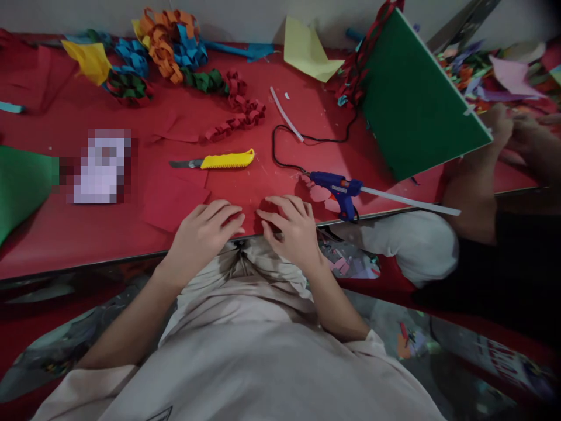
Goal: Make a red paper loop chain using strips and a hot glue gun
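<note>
My left hand (209, 231) rests at the table's front edge with its fingers loosely bent and apart, holding nothing. A few inches to its right lies my right hand (293, 228), also empty with fingers spread. Red paper (173, 199) lies beside and partly under my left hand. Beyond both hands is a yellow utility knife (228, 159), its blade pointing left. A blue glue gun (335, 184) lies right of my right hand, a long white glue stick (407, 201) sticking out of its back and a black cord (274, 146) trailing from it.
Curled paper chains (166, 41) lie along the back of the red table (109, 234). A green board (421, 99) stands tilted at right, near another person's hand (499, 126). A blurred-out pale rectangle (103, 172) and green paper (21, 181) lie at left.
</note>
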A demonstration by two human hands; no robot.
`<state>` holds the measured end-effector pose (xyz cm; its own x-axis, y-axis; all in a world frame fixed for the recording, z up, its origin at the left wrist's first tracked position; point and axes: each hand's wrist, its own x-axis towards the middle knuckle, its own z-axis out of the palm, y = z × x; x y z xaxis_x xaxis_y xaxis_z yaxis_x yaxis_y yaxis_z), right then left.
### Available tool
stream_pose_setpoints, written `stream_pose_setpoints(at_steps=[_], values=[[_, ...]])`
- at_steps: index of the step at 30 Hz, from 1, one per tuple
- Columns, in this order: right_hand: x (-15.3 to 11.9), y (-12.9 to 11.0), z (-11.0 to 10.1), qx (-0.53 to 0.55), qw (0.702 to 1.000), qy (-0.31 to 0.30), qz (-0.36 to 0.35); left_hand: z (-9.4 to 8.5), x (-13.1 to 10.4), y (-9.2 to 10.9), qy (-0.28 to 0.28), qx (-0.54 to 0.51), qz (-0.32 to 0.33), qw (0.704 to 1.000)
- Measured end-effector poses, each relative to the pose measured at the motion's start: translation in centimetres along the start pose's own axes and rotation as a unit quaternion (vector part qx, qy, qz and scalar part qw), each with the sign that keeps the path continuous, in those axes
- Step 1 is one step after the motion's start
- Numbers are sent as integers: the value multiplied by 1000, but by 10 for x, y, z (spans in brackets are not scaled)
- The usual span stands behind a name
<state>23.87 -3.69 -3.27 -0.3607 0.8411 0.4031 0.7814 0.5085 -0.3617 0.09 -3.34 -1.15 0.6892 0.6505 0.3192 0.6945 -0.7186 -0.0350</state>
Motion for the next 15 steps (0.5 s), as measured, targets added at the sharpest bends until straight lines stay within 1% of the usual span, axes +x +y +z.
stream_pose_setpoints(at_steps=[2,4,6,8,12,15], values=[[-7,-10,1,-37,999,-11,-8,-1,-1,4,-22,14,-7,1000],[-11,-20,4,-61,998,-22,-14,-2,-3,7,-31,28,-11,999],[-14,-25,7,-78,997,-29,-6,-3,-6,9,-39,38,-16,998],[-17,-23,8,-93,995,-18,17,-3,-9,9,-45,43,-17,998],[-25,-13,6,-110,991,10,69,-1,-18,11,-46,36,-19,998],[-30,-9,7,-108,991,18,83,3,-27,15,-31,18,-37,999]])
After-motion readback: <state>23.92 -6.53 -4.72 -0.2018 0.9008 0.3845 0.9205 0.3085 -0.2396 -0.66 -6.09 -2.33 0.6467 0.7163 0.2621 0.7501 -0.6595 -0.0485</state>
